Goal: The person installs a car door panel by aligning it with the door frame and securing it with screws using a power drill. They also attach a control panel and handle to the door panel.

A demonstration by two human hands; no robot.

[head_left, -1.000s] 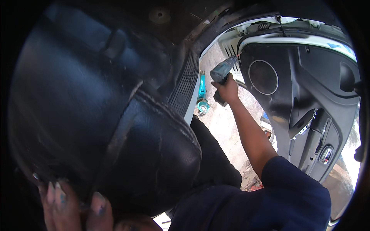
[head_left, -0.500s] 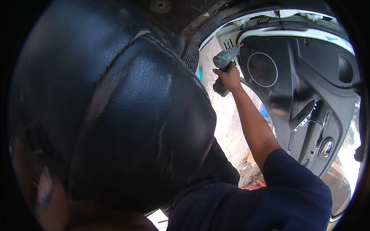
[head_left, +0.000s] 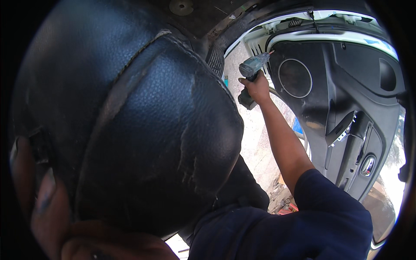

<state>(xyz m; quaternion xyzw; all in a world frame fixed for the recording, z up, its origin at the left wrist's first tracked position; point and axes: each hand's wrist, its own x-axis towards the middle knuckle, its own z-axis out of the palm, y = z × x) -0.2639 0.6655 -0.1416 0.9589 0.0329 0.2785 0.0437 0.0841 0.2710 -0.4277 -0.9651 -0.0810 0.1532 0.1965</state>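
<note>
While the worker leans in from the near side, the right hand point(head_left: 260, 89) is clenched around the handle of a drill point(head_left: 253, 66), which is held out at the far middle of the scene, over the pale floor point(head_left: 253, 138). Its reddish bit point(head_left: 271, 52) points right, at the far left corner of the open door point(head_left: 318, 117); whether the two touch, I cannot tell. The battery point(head_left: 246, 99) sits at the foot of the handle, on the near side.

At the near left, the left hand point(head_left: 50, 208) lies in shadow with fingers bent, close against the black seat point(head_left: 143, 121). I cannot tell whether it grasps anything. The seat fills the left; its cover is seamed and creased.

Of containers, the door carries a rounded recess point(head_left: 368, 166) on the right, with a shiny handle set inside. Just left of it runs a long slot point(head_left: 360, 157), too dark to read within. A pale ring point(head_left: 295, 78), farther off, encloses a round patch of dark panel.

On the floor, a blue item point(head_left: 297, 125) is partly hidden by the door, and red pieces point(head_left: 287, 209) lie nearer, among rubble.
</note>
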